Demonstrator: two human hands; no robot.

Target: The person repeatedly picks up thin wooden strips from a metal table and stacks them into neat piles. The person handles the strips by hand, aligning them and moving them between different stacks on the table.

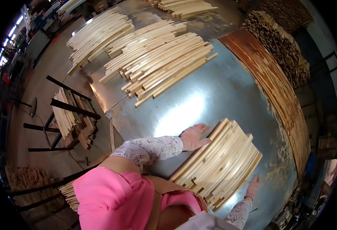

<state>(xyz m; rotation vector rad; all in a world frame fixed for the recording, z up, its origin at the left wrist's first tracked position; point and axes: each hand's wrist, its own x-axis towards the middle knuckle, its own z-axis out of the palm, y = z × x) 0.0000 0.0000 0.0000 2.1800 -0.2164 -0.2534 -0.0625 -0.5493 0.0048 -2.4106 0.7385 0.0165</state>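
A stack of pale wooden strips (222, 161) lies side by side on the metal table near my body. My left hand (193, 137), in a pink glove, is beside the left edge of this stack. Its fingers are stretched out and apart, with the thumb by the outermost strip; nothing is held. On the other side, my right hand (253, 187), also gloved in pink, is extended along the stack's right edge with a small gap. It looks flat and open, though slightly blurred. Patterned white sleeves cover both forearms.
Further groups of wooden strips (164, 61) cover the far part of the shiny metal table (226, 88). A worn reddish-brown board (270, 92) runs along the right edge, with stacked wood (278, 46) beyond. A black metal frame (74, 107) holding strips stands on the left floor.
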